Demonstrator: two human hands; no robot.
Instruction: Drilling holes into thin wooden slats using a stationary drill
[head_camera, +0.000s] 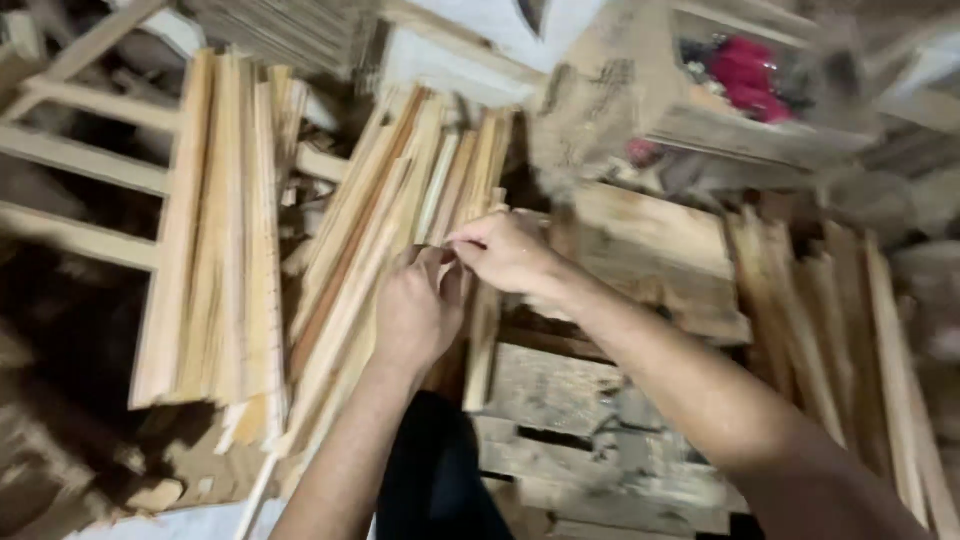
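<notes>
I see both hands meeting over the middle bundle of wooden slats (385, 215), which leans from the upper centre down toward the lower left. My left hand (415, 315) is curled around the slats from below, fingers closed on them, though I cannot tell exactly how many it holds. My right hand (505, 250) pinches at the same spot from above, fingertips (462, 243) drawn together on the edge of one thin slat. I judge the sorting to be partway through: a second stack of slats (215, 230) already lies flat and squared to the left beside a pale wooden frame (80, 160), more planks (830, 320) rest at the right, and the bundle in hand is loose and uneven. As for containers, a wooden crate (690, 100) sits at the upper right with something bright red (750, 70) inside, too blurred to identify. Rough pallet boards (590, 420) lie beneath my arms.
</notes>
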